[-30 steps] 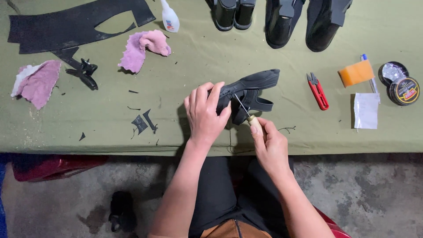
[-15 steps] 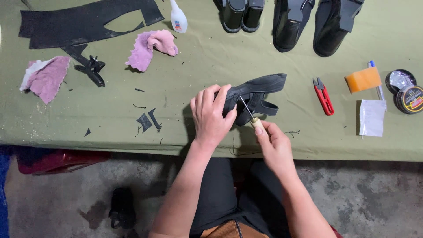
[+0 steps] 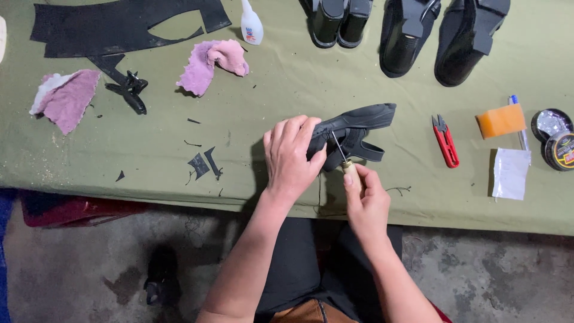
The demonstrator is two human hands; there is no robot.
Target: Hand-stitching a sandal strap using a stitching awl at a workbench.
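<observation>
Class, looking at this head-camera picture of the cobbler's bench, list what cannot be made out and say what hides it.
- Tip of the awl, head view: too thin and dark against the black sandal.
- Sandal's near end: covered by the left hand.
- Awl handle: mostly wrapped by the right hand.
- Black shoes: cut off by the top edge.
- Round tin: cut by the right edge.

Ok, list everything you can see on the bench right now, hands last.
sandal: 1, black, centre, under left hand
awl: 1, wooden handle, in right hand
shoes: about 4, black, top edge
snips: 1, red, right of sandal
sponge: 1, orange, right
tins: 2, far right
paper: 1, white, right
glue bottle: 1, white, top
cloths: 2, pink, left
rubber sheet: 1, black, top left
table cover: green
left hand: on sandal
right hand: grips awl
</observation>
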